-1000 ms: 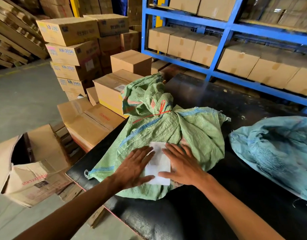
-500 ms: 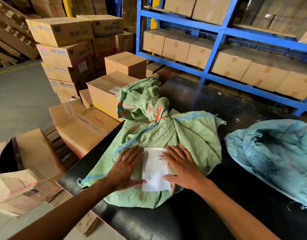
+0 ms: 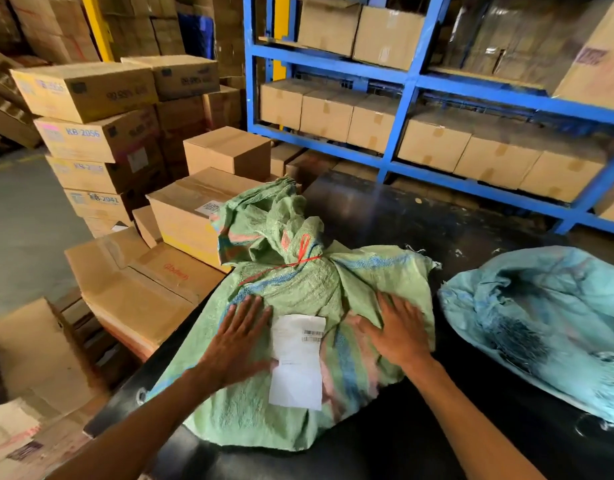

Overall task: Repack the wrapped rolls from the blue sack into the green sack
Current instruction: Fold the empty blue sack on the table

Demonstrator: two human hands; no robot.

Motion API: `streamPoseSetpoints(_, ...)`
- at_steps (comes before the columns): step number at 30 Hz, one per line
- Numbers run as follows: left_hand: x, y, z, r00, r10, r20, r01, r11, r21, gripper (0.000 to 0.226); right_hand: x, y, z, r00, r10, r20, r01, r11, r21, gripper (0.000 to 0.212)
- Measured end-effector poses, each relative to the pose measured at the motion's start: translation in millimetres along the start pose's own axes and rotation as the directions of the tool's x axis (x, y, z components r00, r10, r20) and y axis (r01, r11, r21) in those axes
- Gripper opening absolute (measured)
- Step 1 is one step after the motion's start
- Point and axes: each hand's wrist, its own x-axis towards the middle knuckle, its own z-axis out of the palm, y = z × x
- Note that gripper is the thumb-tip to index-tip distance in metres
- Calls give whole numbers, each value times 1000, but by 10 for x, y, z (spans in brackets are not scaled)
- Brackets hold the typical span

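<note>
The left hand (image 3: 238,337) lies flat on the green sack (image 3: 298,296), its fingers (image 3: 253,308) straight and spread, gripping nothing, with the thumb reaching toward the left edge of a white paper label (image 3: 296,362). The right hand (image 3: 397,332) lies flat as well, fingers (image 3: 385,303) straight and fanned over the sack's right flank, holding nothing. The label sits between the two hands on the sack's upper face, with barcodes printed near its top right corner.

The green sack is full and bulging, lying on the black tabletop (image 3: 419,230) near its left edge. Its neck is bunched at twelve o'clock from the hands and tied with a red string (image 3: 300,256), and the loose mouth of the fabric flops up beyond the knot. Blue and pink stripes run across the weave.

At three o'clock from the green sack, apart from it on the same tabletop, lies the blue sack (image 3: 541,323), crumpled and slack. No wrapped rolls can be seen; what either sack holds is hidden.

From nine to eleven o'clock, stacked cardboard boxes (image 3: 101,133) stand on the floor beside the tabletop. From twelve to two o'clock, a blue metal rack (image 3: 399,116) carries rows of taped cardboard cartons (image 3: 328,114).
</note>
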Motion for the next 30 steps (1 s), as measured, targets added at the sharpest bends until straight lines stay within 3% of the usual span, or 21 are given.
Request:
streamPoseSetpoints(4,425,-324,-160,997,20,71,-25,997,74,110,86,-77,-16,999,34,11,-34,999,-19,94)
streamPoseSetpoints(7,765,-375,-265,999,30,29,-33,992,125,111,233,-91,7,998,57,39,-56,998,-13,93)
streamPoseSetpoints(9,938,-344,-373,988,-29,149,9,991,136,111,309,-103,32,996,85,7,-85,996,-18,95)
streamPoseSetpoints(13,1198,-353,-405,979,-86,187,60,988,143,111,487,-174,104,987,110,-114,-109,994,8,105)
streamPoseSetpoints(17,1277,-309,-486,954,-135,267,108,988,113,112,681,-208,98,989,141,-51,-139,989,51,94)
streamPoseSetpoints(19,1258,-222,-641,935,-144,324,119,988,97,103,678,-188,89,992,118,-44,-115,991,66,98)
streamPoseSetpoints(21,1235,59,-854,950,-128,285,100,989,110,69,602,-126,62,995,77,-59,-71,992,104,103)
streamPoseSetpoints(23,1210,529,-1127,989,-83,125,63,986,155,40,480,-76,53,994,41,-99,-10,957,290,93)
streamPoseSetpoints(26,1241,1358,-1368,993,90,-81,-92,996,-18,48,144,96,-27,952,164,-260,59,734,677,52)
streamPoseSetpoints(28,1271,1859,-1405,972,223,-78,-236,938,-254,55,-137,387,-50,890,282,-358,51,719,693,25)
streamPoseSetpoints(30,1285,2302,-1348,929,369,-11,-347,863,-368,55,-429,813,-74,876,357,-324,-60,748,661,18)
